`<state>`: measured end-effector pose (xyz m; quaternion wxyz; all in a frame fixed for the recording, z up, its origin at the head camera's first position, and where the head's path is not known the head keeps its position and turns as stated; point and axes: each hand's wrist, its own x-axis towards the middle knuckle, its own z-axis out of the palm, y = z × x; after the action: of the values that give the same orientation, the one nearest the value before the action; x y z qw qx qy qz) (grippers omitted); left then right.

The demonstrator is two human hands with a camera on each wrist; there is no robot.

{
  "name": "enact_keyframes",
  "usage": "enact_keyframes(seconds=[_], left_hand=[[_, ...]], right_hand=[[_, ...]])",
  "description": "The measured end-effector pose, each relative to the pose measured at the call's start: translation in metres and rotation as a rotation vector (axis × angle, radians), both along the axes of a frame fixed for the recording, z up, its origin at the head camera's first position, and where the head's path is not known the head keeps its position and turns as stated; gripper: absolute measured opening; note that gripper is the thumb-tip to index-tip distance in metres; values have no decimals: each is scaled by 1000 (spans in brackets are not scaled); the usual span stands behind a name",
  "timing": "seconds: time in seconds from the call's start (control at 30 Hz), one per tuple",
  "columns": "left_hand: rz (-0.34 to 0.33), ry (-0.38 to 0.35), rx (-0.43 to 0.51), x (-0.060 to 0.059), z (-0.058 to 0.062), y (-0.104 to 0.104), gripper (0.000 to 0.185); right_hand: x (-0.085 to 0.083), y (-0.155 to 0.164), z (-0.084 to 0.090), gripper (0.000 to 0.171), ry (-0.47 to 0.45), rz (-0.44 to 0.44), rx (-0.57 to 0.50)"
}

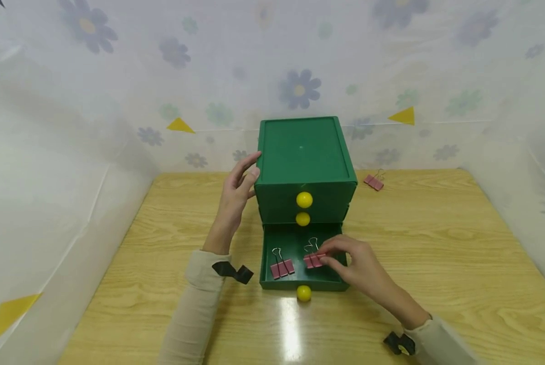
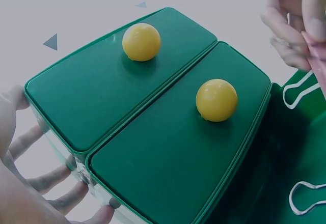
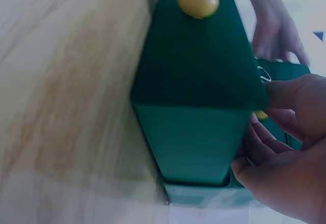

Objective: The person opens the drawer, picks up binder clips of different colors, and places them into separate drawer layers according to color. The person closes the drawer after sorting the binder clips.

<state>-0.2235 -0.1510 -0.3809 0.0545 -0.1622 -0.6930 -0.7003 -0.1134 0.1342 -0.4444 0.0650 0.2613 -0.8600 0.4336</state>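
Note:
A green three-drawer cabinet (image 1: 302,152) with yellow ball knobs stands mid-table. Its bottom drawer (image 1: 281,284) is pulled out and holds two pink binder clips. My right hand (image 1: 323,256) reaches into the drawer and pinches the right clip (image 1: 312,260). The other clip (image 1: 282,267) lies at the drawer's left. My left hand (image 1: 249,170) rests with straight fingers (image 2: 56,180) against the cabinet's left side. The two upper drawers (image 2: 168,132) are closed, with their knobs (image 2: 216,100) in the left wrist view. In the right wrist view, the open drawer's front (image 3: 196,76) shows beside my right hand (image 3: 285,152).
A third pink binder clip (image 1: 374,181) lies on the wooden table (image 1: 436,243) right of the cabinet, near the back. Flower-print sheets wall the table at the back and both sides. Bare tabletop stretches left, right and in front of the drawer.

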Motion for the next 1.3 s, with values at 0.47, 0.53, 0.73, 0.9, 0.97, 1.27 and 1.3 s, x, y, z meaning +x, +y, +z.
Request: enact_keyframes(seconds=[0.47,0.53,0.73,0.9,0.97,1.27,1.3], left_hand=[[-22,11,9,0,3,0,44],[-21,11,8,-1,4,0,45],[-20,10,8,0,3,-1,44],[-19,6,4,1,0,-1,44],[-15,3,-1,1,-1,-1,44],[-19,8,-2,-1,-2,-1,44],[-17,9,-3,-1,-1,-1,44]], right_hand=[[-1,-25,-7,16,-7,-33,183],[-1,-26,-7,15,-16,-44,199],[0,-29,-7,11,-47,-63,226],[2,-29,-9,11,-39,-75,244],[2,-29,-10,12,-33,-81,247],[3,-27,-12,15,-2,-118,223],[2,-27,-12,16,1,-114,214]])
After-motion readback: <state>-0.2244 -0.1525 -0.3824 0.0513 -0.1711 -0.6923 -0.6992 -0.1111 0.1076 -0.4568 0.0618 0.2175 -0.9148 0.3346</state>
